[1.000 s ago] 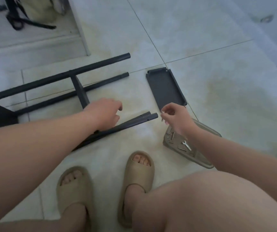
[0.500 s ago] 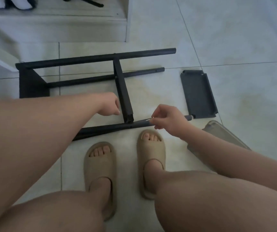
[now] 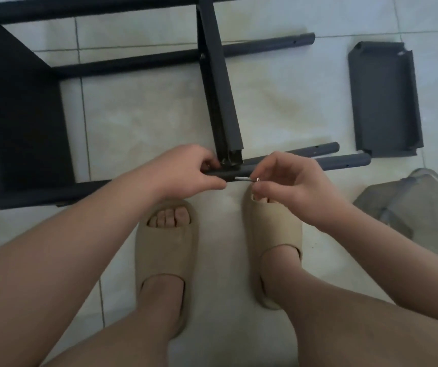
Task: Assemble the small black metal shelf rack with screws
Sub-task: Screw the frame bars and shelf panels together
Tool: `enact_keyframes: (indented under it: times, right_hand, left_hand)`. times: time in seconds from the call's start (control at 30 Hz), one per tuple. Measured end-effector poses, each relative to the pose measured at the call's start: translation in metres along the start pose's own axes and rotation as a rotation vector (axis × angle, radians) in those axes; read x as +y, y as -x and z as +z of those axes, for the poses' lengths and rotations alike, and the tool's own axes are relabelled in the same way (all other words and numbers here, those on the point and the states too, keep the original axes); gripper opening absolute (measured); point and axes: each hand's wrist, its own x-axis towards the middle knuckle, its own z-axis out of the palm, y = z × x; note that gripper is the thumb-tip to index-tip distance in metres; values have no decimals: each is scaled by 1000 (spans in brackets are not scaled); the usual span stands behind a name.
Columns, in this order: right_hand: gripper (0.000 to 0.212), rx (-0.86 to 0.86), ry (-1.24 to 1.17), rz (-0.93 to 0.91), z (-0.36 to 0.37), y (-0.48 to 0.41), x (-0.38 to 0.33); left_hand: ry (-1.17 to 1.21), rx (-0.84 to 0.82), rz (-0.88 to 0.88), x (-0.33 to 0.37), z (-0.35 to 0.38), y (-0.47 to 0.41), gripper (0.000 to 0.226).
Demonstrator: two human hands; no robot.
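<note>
now | left hand (image 3: 183,170) fingers curled round rack tube (image 3: 345,163) | right hand (image 3: 292,186) fingers pinching screw (image 3: 243,178)

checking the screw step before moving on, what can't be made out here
Head view:
1. Screw tip in the tube or not: too small, left hand covers the joint.
2. Rack: far rail cut off by the top edge.
3. Tray: contents blurred, cut by the right edge.

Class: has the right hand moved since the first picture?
Yes. The right hand has gone left, away from the loose panel, to the rack's front tube, holding a screw.
</note>
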Motion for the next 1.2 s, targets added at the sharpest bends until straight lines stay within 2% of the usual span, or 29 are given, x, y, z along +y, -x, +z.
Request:
enact_keyframes:
  times: [0.13,0.47,0.6,0.93,1.07,1.2]
  right_hand:
    - [12,-47,-30,-5,3,6,4]
    - [5,-21,-74,-58,8,19,3]
    - [15,-2,-86,-111,7,23,-2]
    - [13,-7,-99,-131,7,24,-4]
    - [10,12,-5,-130,8,23,-2]
    - [3,21,192,-222,12,19,-2]
  left_hand:
    - [-25,78,33,0,4,8,33]
    - [92,87,89,6,-3,26,21]
    - [112,83,93,8,-5,30,20]
    - [158,83,94,7,-6,31,19]
    - [167,83,97,7,-6,30,18]
    - [183,55,125,9,-7,32,18]
